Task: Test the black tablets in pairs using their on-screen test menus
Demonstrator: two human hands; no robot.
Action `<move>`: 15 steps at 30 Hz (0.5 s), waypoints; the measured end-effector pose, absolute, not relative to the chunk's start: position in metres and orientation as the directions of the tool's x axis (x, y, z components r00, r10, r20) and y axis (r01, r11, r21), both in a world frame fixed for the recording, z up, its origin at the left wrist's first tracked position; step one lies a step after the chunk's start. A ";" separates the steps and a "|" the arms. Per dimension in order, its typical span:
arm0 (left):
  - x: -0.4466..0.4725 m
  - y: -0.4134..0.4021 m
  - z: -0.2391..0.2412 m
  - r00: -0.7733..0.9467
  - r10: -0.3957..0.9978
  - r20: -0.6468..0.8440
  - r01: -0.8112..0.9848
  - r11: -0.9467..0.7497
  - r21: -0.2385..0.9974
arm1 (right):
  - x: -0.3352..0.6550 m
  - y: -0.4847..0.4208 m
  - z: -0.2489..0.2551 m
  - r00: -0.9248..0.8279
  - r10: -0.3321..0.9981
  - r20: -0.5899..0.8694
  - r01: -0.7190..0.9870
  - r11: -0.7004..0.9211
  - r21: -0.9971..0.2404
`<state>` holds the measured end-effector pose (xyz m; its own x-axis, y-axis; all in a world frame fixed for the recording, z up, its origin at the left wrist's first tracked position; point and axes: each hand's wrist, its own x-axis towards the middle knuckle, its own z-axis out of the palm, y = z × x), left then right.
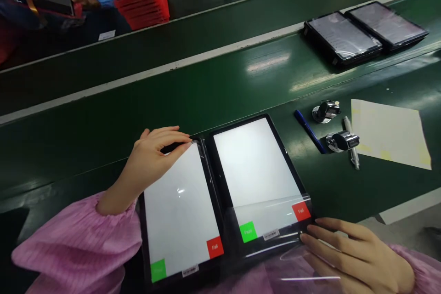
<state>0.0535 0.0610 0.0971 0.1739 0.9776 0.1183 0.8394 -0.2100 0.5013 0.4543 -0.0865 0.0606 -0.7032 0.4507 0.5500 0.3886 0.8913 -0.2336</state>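
Two tablets lie side by side in front of me with lit white screens, each showing a green "Pass" and a red "Fail" box. At the top edge of the left tablet [182,211] is my left hand [148,158], thumb and forefinger closed together; what is between them, if anything, is too small to make out. A clear film [272,206] covers the lower part of the right tablet [257,161] and stands partly lifted off its bottom end. My right hand [354,257] is closed on the film by the lower right corner, its thumb hidden.
Right of the tablets lie a blue pen [310,132], two metal tally counters [342,141], a silver pen [351,142] and a paper sheet [389,133]. More tablets [344,36] rest at the far right. Across the bench, a co-worker's hand [84,0] holds a tablet beside stacked red trays [144,4].
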 end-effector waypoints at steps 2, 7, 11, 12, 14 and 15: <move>0.054 0.058 0.101 0.138 0.986 0.094 0.820 -0.167 0.547 | 0.454 -0.080 0.068 -0.714 0.421 0.559 0.369 0.905 -0.211; 0.042 0.024 0.117 0.119 0.990 0.078 0.840 -0.142 0.523 | 0.453 -0.070 0.083 -0.793 0.367 0.486 0.328 0.930 -0.166; 0.028 -0.039 0.127 0.041 0.997 0.069 0.876 -0.069 0.477 | 0.456 -0.073 0.085 -0.772 0.395 0.498 0.341 0.918 -0.202; 0.026 -0.059 0.127 0.038 0.997 0.065 0.882 -0.064 0.468 | 0.457 -0.072 0.086 -0.780 0.388 0.492 0.339 0.922 -0.189; 0.026 -0.098 0.123 0.083 0.994 0.073 0.854 -0.109 0.510 | 0.455 -0.062 0.089 -0.818 0.351 0.456 0.329 0.935 -0.130; 0.026 -0.116 0.119 0.120 0.989 0.081 0.824 -0.145 0.548 | 0.453 -0.055 0.091 -0.835 0.333 0.437 0.324 0.941 -0.098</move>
<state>0.0262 -0.1163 0.1191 0.1202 0.9894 0.0811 0.8238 -0.1450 0.5480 0.4532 -0.0549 0.0912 -0.8351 0.3334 0.4375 0.3245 0.9409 -0.0975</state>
